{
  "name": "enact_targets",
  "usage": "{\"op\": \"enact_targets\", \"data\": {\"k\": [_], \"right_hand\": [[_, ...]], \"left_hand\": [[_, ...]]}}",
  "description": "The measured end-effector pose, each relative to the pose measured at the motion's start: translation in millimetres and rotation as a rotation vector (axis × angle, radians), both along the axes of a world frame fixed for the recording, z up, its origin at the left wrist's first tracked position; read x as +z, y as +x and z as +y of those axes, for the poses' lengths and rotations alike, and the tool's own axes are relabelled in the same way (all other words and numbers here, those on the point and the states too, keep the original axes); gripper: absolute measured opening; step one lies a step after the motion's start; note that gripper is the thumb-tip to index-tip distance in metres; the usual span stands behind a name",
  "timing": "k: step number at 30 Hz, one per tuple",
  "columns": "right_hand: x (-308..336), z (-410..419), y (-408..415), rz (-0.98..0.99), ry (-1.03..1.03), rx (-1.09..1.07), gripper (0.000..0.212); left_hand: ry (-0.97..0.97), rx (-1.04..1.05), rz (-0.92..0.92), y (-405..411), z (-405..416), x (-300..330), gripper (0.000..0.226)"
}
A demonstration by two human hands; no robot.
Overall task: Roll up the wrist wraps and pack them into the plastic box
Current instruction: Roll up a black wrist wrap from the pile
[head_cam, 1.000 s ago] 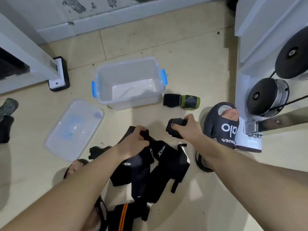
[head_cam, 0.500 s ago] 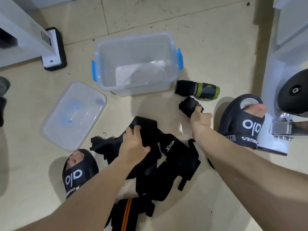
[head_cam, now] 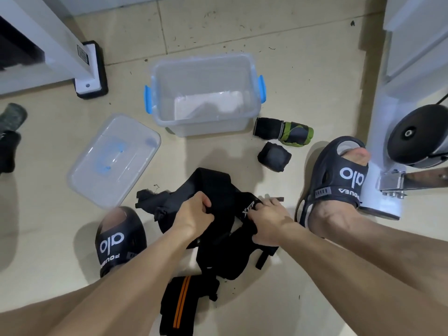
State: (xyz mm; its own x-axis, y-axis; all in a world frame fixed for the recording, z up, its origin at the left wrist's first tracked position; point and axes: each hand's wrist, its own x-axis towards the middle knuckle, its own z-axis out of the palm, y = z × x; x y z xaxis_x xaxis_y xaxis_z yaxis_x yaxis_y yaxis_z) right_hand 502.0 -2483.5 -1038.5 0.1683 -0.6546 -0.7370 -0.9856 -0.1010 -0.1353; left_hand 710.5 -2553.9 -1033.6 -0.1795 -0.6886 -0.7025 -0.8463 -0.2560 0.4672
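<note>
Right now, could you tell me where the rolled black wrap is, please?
In the head view it lies on the floor right of centre: the rolled black wrap sits just below the green-and-black roll, left of the right sandal.

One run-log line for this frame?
hands: left, right grip black wraps | rolled: two beside box | box: no wraps

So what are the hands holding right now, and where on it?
Both grip the black wraps pile: left hand pinches a fold near its middle, right hand grips the strap end by the white lettering.
</note>
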Motion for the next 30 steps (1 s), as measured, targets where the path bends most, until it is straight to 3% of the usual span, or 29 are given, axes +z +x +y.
{"op": "enact_targets", "data": {"k": [4, 10, 13, 17, 19, 22, 27, 30], "right_hand": [[20.8, 2.8, 8.1, 0.123, 0.003, 0.235, 0.038], [77.5, 7.8, 4.1, -0.166, 0.053, -0.213, 0.005], [114.2, 2.4, 5.3, -0.318, 0.019, -0.363, 0.005], [172.3, -6.2, 11.8, -0.458, -0.016, -0.514, 0.031], [201.4, -7.6, 13.8, -0.507, -0.009, -0.517, 0.033], [240.8, -4.2, 16.1, -0.597, -0.048, -0.517, 0.010], [289.6, 1.2, 22.9, -0.789, -0.103, -0.692, 0.009], [306.7, 4.3, 28.1, -0.953, -0.067, -0.761, 0.009]], "left_hand": [[-0.030, 0.054, 0.027, 3.2, 2.4, 24.6, 0.019], [-0.085, 0.133, 0.040, 12.9, 6.7, 80.1, 0.020], [-0.104, 0.166, 0.086, 16.8, 12.7, 112.6, 0.022], [-0.129, 0.211, 0.152, 20.5, 21.2, 160.1, 0.032], [-0.135, 0.222, 0.175, 23.6, 23.1, 181.8, 0.041], [-0.133, 0.160, 0.124, 32.2, 22.5, 209.4, 0.068], [-0.102, -0.070, -0.130, 47.0, 32.1, 235.1, 0.098], [-0.069, -0.276, -0.126, 49.2, 39.0, 254.0, 0.107]]}}
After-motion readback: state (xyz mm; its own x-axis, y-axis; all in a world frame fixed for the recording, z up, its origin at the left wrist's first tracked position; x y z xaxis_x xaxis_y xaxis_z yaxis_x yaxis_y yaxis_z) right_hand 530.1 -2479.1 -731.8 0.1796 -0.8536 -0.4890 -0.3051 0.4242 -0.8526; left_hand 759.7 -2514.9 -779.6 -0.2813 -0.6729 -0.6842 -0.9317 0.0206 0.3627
